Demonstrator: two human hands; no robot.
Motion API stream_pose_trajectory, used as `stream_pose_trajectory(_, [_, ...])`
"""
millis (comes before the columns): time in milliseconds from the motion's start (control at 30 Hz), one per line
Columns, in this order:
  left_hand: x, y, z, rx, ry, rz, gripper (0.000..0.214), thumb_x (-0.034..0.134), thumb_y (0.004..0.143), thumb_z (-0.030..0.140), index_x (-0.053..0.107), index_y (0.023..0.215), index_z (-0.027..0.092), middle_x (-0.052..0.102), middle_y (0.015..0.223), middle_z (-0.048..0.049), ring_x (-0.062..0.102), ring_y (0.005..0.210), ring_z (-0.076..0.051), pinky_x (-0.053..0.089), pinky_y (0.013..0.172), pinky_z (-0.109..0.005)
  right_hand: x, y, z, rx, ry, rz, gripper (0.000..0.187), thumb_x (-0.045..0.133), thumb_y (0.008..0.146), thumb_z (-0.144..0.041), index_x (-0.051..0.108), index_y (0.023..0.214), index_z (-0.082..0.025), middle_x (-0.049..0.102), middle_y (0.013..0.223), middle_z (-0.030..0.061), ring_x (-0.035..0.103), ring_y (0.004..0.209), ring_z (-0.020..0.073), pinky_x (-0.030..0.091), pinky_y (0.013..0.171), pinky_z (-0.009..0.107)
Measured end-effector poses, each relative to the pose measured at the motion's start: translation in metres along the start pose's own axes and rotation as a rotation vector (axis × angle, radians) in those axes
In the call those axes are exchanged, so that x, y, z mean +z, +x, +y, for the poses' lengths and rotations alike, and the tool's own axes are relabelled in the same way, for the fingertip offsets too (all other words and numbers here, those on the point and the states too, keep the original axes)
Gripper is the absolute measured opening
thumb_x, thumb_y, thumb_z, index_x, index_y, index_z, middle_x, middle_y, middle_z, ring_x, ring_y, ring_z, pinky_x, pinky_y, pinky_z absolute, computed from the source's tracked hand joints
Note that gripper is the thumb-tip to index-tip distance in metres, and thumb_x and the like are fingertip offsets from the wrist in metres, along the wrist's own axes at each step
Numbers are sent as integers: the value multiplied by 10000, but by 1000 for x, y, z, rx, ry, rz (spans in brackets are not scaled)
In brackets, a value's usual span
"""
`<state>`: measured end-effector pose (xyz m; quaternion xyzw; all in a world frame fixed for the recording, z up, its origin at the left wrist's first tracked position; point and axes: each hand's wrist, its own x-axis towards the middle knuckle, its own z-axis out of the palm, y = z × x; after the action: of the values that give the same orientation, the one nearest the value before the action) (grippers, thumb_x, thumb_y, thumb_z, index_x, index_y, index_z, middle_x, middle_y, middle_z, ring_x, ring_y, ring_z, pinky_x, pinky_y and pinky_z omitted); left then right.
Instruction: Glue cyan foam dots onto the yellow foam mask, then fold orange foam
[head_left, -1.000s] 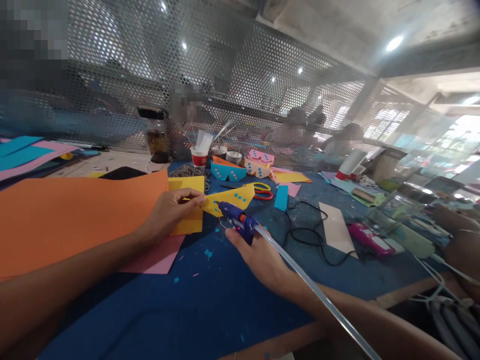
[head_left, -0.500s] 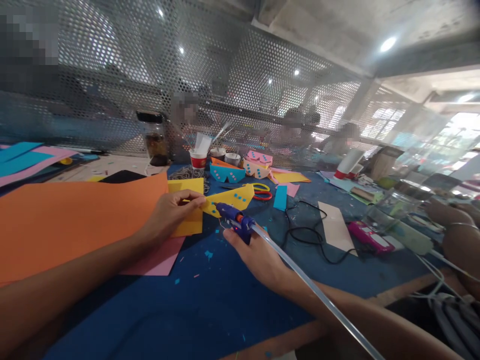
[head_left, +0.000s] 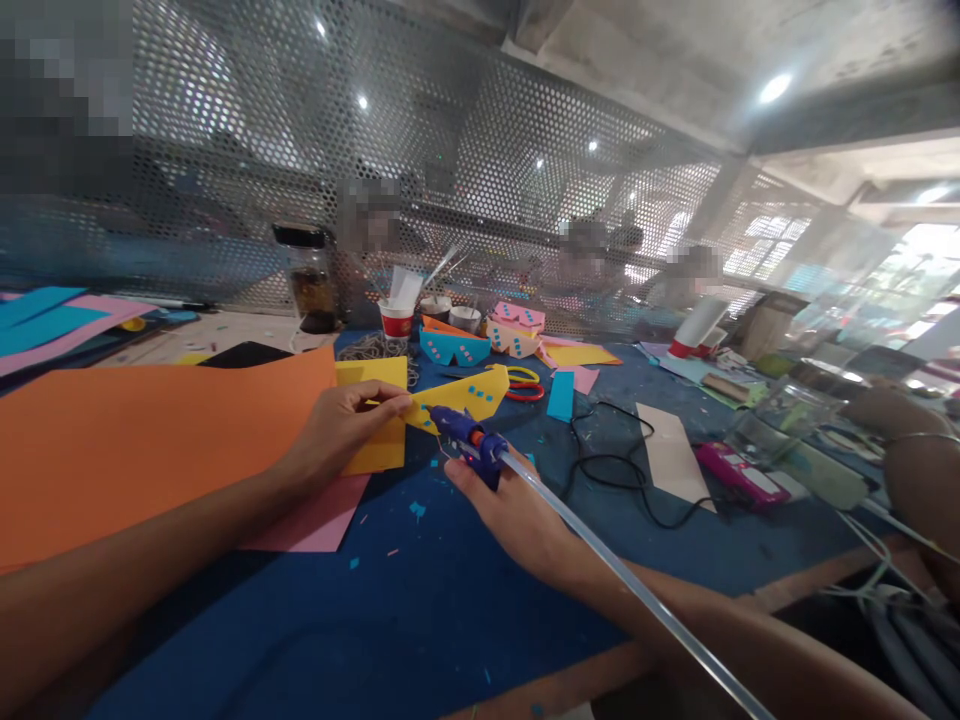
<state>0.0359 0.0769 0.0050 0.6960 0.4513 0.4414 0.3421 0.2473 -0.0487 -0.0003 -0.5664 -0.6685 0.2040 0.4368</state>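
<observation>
My left hand [head_left: 356,425] pinches the left end of a yellow paper mask [head_left: 491,388] dotted with small blue squares. In my right hand [head_left: 525,515] is a blue hot glue gun [head_left: 469,435], its nozzle at the mask's left part; whether the tip touches the paper I cannot tell. A long clear glue stick [head_left: 630,570] runs out of the gun's back toward me. Beneath my left forearm lie a large orange sheet [head_left: 165,440], a yellow sheet [head_left: 386,440] and a pink sheet [head_left: 315,520]. Small blue paper bits [head_left: 417,511] are scattered on the blue tabletop [head_left: 360,620].
Behind the mask are scissors [head_left: 525,392], a blue paper mask [head_left: 454,347], pink masks [head_left: 519,315] and a red-white cup [head_left: 396,320]. A black cord [head_left: 600,460] reaches a magenta power strip [head_left: 742,475]. A lidded jar [head_left: 309,285] stands near the mesh partition. A person's arm [head_left: 919,460] is at right.
My hands, the mask and the glue gun stay almost in place. The other person's arm at right has shifted slightly.
</observation>
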Motion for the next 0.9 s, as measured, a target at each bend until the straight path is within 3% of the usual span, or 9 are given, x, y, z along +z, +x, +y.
stream_pose_trajectory(133, [1, 0, -1, -10, -7, 3, 404, 753, 772, 629, 836, 843, 240, 819, 847, -52, 719, 798, -268, 509, 630, -313, 0, -1, 2, -55, -31, 7, 239, 679, 982, -437, 629, 891, -222, 655, 917, 13, 637, 777, 167, 483, 701, 275])
stream_pose_trajectory(267, [1, -2, 2, -23, -5, 13, 386, 761, 756, 609, 837, 861, 244, 814, 833, -54, 714, 790, -276, 518, 634, -326, -6, 2, 15, -230, -170, -52, 202, 691, 978, -409, 611, 931, -230, 623, 969, 13, 621, 746, 152, 428, 647, 257])
stream_pose_trajectory(400, [0, -4, 7, -56, -10, -13, 424, 734, 775, 632, 821, 880, 230, 810, 834, -56, 701, 766, -267, 511, 634, -327, -23, 11, 29, -356, -312, -106, 134, 702, 984, -332, 622, 1029, -234, 634, 1044, 36, 650, 841, 177, 453, 715, 265])
stream_pose_trajectory(567, [-1, -3, 7, -9, 62, -22, 443, 692, 805, 646, 818, 864, 225, 813, 865, -54, 699, 817, -265, 511, 711, -329, -47, 22, 34, -410, -306, -327, 223, 650, 999, -216, 633, 1220, -238, 703, 1152, 64, 685, 1003, 214, 501, 834, 282])
stream_pose_trajectory(900, [0, -2, 2, 29, 89, -53, 352, 667, 868, 583, 796, 853, 256, 761, 787, -26, 686, 784, -245, 518, 749, -343, -56, 20, 34, -430, -468, -428, 460, 625, 818, -2, 615, 1225, -217, 750, 1199, 79, 699, 1071, 244, 503, 902, 328])
